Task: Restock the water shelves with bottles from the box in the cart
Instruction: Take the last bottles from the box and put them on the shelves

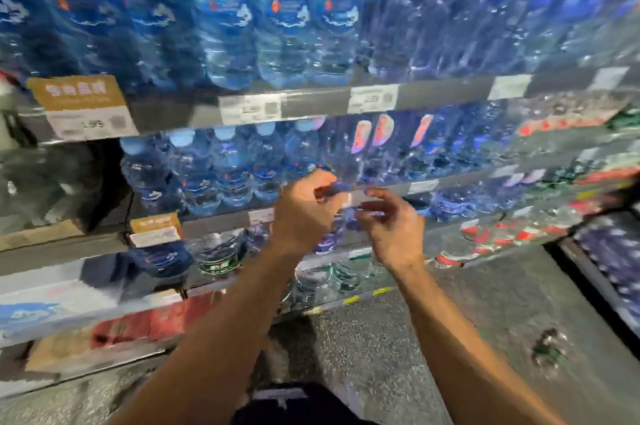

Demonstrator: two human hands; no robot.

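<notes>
Shelves of blue water bottles fill the view, and the picture is blurred by motion. Both my hands are raised in front of the middle shelf edge [419, 186]. My left hand [304, 213] is curled around a small clear bottle [341, 216] with a blue label. My right hand [391, 223] is right beside it, fingers bent and touching the same bottle from the right. A row of light-blue-capped bottles [221, 171] stands on the shelf just left of my hands. The box and the cart are out of view.
Large blue bottles [287, 26] crowd the top shelf behind price tags [249, 109]. Bottles with pink labels [381, 133] stand to the right. Lower shelves hold green-labelled bottles [221, 258] and red-labelled packs [502, 234]. Grey speckled floor [450, 338] lies below.
</notes>
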